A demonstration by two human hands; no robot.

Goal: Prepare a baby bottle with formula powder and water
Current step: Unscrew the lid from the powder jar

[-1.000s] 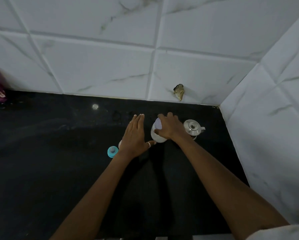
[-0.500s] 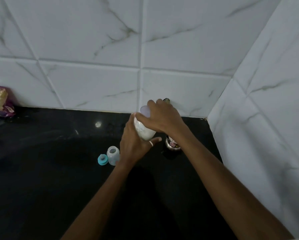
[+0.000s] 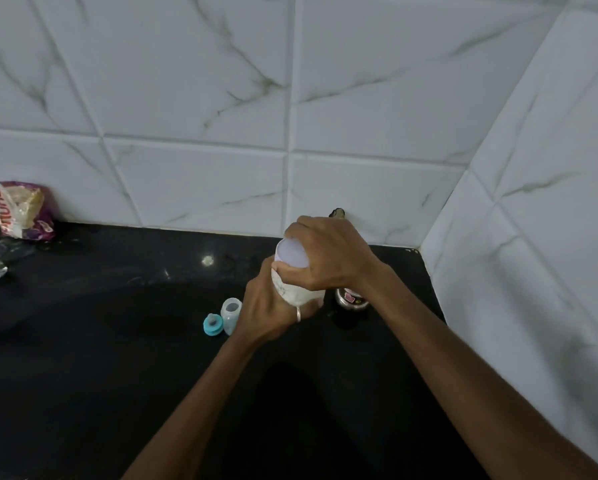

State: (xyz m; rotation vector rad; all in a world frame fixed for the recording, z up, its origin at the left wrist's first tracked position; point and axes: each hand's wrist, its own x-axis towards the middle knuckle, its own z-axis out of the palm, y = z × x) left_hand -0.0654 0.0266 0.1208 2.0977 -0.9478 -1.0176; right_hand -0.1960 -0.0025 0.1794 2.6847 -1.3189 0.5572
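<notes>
"While both hands are up over the black counter (image 3: 83, 341), where is the formula container?" asks the checker.

"Right of centre, lifted off the surface," the recorder notes. "White formula container (image 3: 290, 289), pale lid (image 3: 292, 254) on top, tilted a little to the left."

"Left hand?"

"Left hand (image 3: 268, 306) wraps the container's lower body from the near side, with the fingers curled round it. There is a ring on one finger."

"Right hand?"

"Right hand (image 3: 328, 258) comes over the top, fingers and thumb curled round the lid."

"Bottle?"

"Baby bottle (image 3: 231, 315) stands open on the counter, just left of the left hand. A teal teat ring (image 3: 212, 324) lies beside it on its left, close enough to look touching."

"Anything else?"

"A steel vessel (image 3: 349, 297) stands on the counter beyond the right wrist. It is mostly hidden, possibly a kettle. At far left a printed packet (image 3: 20, 209) leans against the tiled wall (image 3: 186, 98), well apart from the hands."
</notes>
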